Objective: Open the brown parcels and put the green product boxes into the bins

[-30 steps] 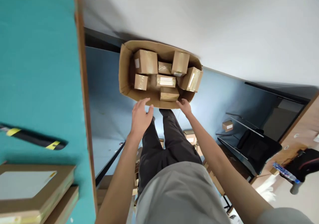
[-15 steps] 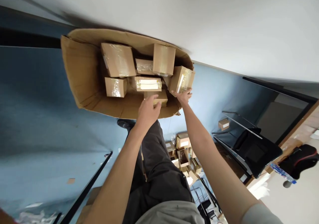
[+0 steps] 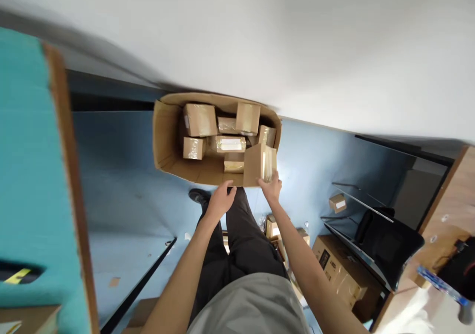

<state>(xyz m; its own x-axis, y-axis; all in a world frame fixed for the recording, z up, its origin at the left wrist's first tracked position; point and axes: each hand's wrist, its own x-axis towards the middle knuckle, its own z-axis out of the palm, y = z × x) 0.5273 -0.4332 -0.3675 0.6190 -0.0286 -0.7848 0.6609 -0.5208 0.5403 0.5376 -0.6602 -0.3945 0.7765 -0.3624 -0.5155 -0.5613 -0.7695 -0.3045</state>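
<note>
A large open carton [image 3: 174, 171] stands on the floor against the white wall, with several smaller taped cardboard boxes inside. My right hand [image 3: 271, 188] grips the near end of a taped cardboard box [image 3: 254, 165] at the carton's near right corner, tilted and above the other contents. Left of it, my left hand [image 3: 221, 199] is by the near rim, fingers apart and holding nothing; whether it touches the rim I cannot tell. Closest to the held box lie a small box [image 3: 233, 163], a white-labelled box [image 3: 230, 144] and another taped box [image 3: 267, 135].
Several boxes [image 3: 273, 226] lie on the blue floor to the right of my legs. Farther right are a black chair [image 3: 389, 235], a small labelled box [image 3: 337, 203] and a big carton [image 3: 339, 269]. A turquoise surface with a wooden edge [image 3: 69, 175] rises at the left.
My right hand has drawn the box from the carton's right end toward me. My left hand has pulled back to the near rim. The view has shifted, making the carton look smaller.
</note>
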